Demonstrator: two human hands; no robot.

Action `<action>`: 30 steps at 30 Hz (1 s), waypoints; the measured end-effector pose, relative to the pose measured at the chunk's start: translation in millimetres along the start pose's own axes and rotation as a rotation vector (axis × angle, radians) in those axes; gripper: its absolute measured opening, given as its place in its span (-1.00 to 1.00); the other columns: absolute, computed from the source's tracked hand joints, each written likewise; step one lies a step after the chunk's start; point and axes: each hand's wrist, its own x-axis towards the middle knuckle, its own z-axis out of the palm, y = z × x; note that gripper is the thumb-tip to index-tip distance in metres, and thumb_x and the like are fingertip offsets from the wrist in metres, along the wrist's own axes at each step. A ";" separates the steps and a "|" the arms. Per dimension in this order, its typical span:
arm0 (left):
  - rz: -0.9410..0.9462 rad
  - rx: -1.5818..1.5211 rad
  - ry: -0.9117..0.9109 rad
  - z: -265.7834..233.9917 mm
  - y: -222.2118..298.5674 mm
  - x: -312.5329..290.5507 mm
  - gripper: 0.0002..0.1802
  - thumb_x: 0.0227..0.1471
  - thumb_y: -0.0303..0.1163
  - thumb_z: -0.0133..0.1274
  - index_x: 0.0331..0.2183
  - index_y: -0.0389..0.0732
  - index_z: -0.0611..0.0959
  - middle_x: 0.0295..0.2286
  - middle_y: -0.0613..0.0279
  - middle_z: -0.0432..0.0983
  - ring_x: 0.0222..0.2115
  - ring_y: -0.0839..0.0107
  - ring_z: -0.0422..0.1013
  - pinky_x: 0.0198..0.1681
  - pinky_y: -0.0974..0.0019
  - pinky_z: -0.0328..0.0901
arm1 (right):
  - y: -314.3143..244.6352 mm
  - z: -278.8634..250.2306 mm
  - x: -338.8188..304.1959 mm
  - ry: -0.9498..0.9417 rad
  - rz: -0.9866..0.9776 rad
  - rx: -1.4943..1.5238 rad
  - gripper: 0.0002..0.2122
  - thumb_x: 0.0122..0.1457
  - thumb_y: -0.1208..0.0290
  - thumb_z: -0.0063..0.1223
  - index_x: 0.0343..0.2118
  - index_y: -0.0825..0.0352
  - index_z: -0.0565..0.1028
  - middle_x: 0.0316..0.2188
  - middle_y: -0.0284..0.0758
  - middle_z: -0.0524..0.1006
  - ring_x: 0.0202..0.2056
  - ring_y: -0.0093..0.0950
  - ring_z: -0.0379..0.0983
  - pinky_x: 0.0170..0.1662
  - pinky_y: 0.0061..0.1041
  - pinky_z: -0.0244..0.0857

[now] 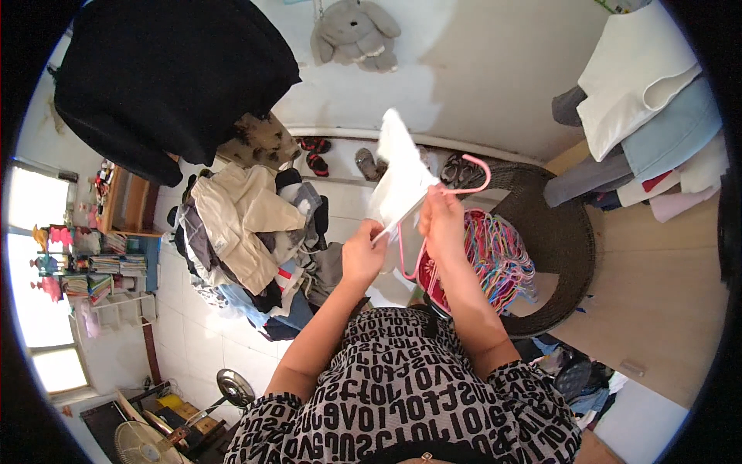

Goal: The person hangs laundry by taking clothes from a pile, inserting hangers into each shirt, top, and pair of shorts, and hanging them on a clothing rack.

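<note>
Head view: hands (363, 255) (444, 226) clamp white garment (397, 168), pink hanger (486, 175); wicker rim (573, 255) curves round hangers (501, 264)

A white wall (502, 93) stands beyond the fingers (439, 204). Pale floor tiles (189, 336) extend below and left of them. Bright windows (58, 370) are positioned to their far left, past a wooden shelf unit (130, 199). A pale wood-toned panel (657, 286) is located to their right.

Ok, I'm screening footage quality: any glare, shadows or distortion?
All in the head view: window at left blown out; white garment nearly washed out; shadow on the wall right of the plush toy; straight edges bowing toward the rim.
</note>
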 end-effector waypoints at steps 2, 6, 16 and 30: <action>-0.012 0.122 0.000 1.0 -14.5 -3.2 -0.75 -0.12 -0.37 0.11 -0.33 -0.19 0.46 -0.48 0.09 0.49 -0.50 0.14 0.44 -0.42 0.19 0.30 | -15.2 6.6 9.6 -0.007 -0.067 0.070 -0.83 0.24 0.33 -0.15 -0.48 0.22 0.30 -0.76 -0.58 0.10 -0.78 -0.74 -0.05 -0.74 -0.70 -0.20; -0.067 0.158 -0.096 6.7 -4.3 -8.7 -0.69 -0.19 -0.35 0.09 -0.34 -0.23 0.42 -0.50 -0.01 0.47 -0.50 0.01 0.43 -0.39 0.08 0.30 | -16.7 25.6 17.2 -0.005 -0.238 0.104 -0.87 0.25 0.37 -0.19 -0.42 0.24 0.33 -0.76 -0.60 0.09 -0.76 -0.77 -0.04 -0.73 -0.70 -0.18; 0.222 -0.020 -0.034 -45.2 2.9 33.0 -0.50 -0.11 -0.49 0.08 -0.07 -0.19 0.34 -0.24 0.11 0.39 -0.49 0.24 0.45 -0.40 0.27 0.36 | -9.3 -43.9 -18.1 -0.502 0.163 -0.793 -0.69 0.26 0.23 -0.17 -0.06 0.28 0.48 -0.62 -0.57 0.31 -0.57 -0.71 0.14 -0.48 -0.69 0.10; 0.442 0.167 0.067 -107.7 44.3 77.9 -0.69 -0.21 -0.54 0.07 -0.28 -0.20 0.62 -0.33 0.12 0.53 -0.30 0.21 0.44 -0.12 0.20 0.29 | -104.7 -42.9 -53.1 -0.480 0.089 -0.874 -0.68 0.26 0.23 -0.16 -0.07 0.33 0.47 -0.62 -0.62 0.27 -0.58 -0.77 0.06 -0.52 -0.75 -0.02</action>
